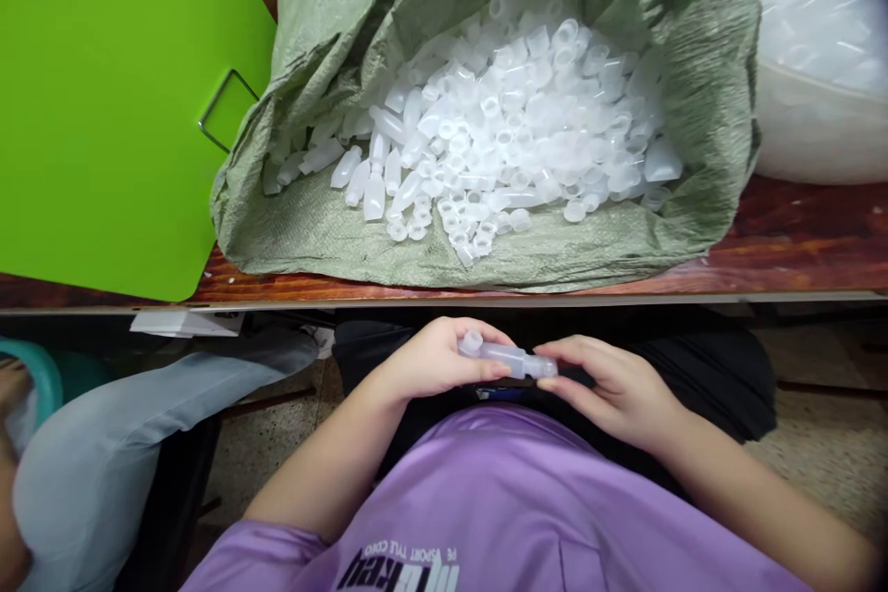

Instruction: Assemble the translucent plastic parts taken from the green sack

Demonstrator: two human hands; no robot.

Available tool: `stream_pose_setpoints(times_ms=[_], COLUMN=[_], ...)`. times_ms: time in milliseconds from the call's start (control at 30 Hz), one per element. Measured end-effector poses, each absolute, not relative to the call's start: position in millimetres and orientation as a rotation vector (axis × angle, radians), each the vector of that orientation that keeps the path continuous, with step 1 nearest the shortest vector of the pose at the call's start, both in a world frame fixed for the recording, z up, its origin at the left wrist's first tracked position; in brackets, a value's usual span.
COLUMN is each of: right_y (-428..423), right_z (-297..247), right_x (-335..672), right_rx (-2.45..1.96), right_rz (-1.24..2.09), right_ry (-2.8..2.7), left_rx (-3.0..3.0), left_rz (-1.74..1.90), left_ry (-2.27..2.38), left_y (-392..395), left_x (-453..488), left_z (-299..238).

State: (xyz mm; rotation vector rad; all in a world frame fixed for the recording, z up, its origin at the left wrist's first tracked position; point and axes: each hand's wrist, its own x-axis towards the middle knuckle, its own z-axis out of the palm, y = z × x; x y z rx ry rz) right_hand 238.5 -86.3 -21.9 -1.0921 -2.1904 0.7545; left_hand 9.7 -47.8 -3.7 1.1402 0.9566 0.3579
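Over my lap, my left hand (438,357) grips the wider end of a translucent white plastic tube (511,361). A small round knob of plastic shows at that end, between thumb and fingers. My right hand (619,390) pinches the narrower end between thumb and fingertips. Whether the tube is one piece or two joined parts, I cannot tell. Beyond my hands, a heap of similar small translucent plastic pieces (527,125) spills inside the mouth of a green woven sack (589,261).
The sack lies on a reddish wooden table (797,236). A bright green panel (117,111) with a wire handle stands at left, and a bulging white bag (825,120) at right. Another person's grey-clad leg (104,453) and a teal tub (45,379) are at lower left.
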Motion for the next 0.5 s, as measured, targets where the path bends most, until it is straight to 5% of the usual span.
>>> stream_pose_setpoints(times_ms=[300,500], right_y=[-91.0,-95.1], right_z=[-43.2,-46.9], right_x=[220.2,232.8], right_rx=[-1.450,-0.991], right_rz=[0.978,0.457], right_ry=[-1.861,-2.156], left_rx=[1.212,1.160], left_rz=[0.478,0.390], left_ry=[1.151,1.048], left_y=[-56.3,-49.1], left_x=[18.4,11.8], left_z=[-5.7,-5.5])
